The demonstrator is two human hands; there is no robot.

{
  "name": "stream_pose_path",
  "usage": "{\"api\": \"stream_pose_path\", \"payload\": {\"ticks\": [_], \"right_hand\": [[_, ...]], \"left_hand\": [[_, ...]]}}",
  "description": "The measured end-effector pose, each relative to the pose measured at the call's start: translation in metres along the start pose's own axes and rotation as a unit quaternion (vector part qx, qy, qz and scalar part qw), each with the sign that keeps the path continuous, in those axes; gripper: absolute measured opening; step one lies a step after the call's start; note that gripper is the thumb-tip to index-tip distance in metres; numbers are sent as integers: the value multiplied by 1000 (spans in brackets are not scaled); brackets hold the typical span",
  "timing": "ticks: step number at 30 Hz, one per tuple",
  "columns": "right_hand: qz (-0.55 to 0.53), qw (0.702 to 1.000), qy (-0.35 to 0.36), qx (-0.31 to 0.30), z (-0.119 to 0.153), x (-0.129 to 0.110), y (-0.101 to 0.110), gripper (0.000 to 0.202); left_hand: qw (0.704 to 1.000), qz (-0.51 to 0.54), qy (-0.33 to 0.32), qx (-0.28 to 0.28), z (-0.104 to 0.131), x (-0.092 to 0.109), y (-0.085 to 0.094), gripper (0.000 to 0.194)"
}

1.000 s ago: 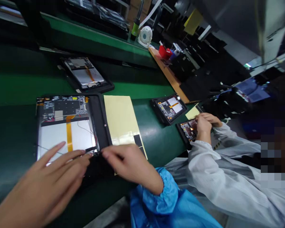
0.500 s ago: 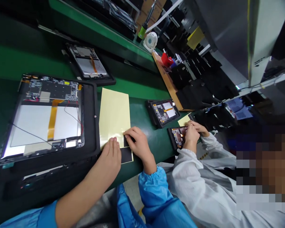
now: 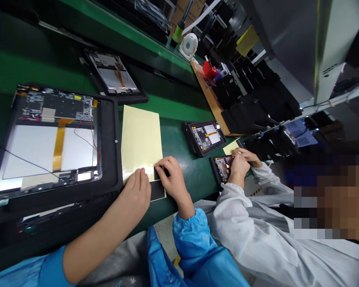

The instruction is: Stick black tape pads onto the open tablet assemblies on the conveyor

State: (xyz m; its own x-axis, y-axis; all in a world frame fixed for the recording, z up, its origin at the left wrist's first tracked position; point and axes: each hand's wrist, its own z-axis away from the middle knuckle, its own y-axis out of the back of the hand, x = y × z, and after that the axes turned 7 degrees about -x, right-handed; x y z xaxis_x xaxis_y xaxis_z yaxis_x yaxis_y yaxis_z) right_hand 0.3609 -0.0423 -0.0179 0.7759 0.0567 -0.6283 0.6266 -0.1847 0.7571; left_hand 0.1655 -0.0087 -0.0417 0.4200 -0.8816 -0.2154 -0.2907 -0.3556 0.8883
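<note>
A pale yellow backing sheet lies on the green bench, with black adhesive strips along its near end. My left hand rests flat on the sheet's near part, fingers stretched out side by side. At the sheet's right edge my right hand pinches a black strip between thumb and forefinger. How much of that strip is lifted is hidden by the fingers. Left of the sheet sits an opened tablet in a black tray, its circuit board, orange ribbon cable and thin wires exposed.
Another opened tablet lies in a black tray farther back. To the right is a smaller opened device. A co-worker's hands work over a similar device. A small white fan stands on the shelf edge.
The view has shifted slightly, so the bench things sit a little farther left and higher. Both my hands keep nearly the same place on the sheet.
</note>
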Motion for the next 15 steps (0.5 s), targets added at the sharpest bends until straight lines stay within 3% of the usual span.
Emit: {"api": "stream_pose_path", "payload": {"ticks": [5, 10, 12, 15], "right_hand": [[9, 998, 15, 56, 25, -25, 22, 14], [46, 990, 40, 130, 60, -78, 64, 23], [52, 992, 44, 105, 67, -102, 77, 24], [52, 996, 72, 15, 63, -130, 82, 21]], "left_hand": [[1000, 29, -6, 4, 1, -1, -2, 48], [997, 75, -17, -9, 2, -5, -8, 47], [995, 97, -17, -12, -1, -8, -10, 44], [988, 151, -16, -24, -7, -10, -10, 27]]}}
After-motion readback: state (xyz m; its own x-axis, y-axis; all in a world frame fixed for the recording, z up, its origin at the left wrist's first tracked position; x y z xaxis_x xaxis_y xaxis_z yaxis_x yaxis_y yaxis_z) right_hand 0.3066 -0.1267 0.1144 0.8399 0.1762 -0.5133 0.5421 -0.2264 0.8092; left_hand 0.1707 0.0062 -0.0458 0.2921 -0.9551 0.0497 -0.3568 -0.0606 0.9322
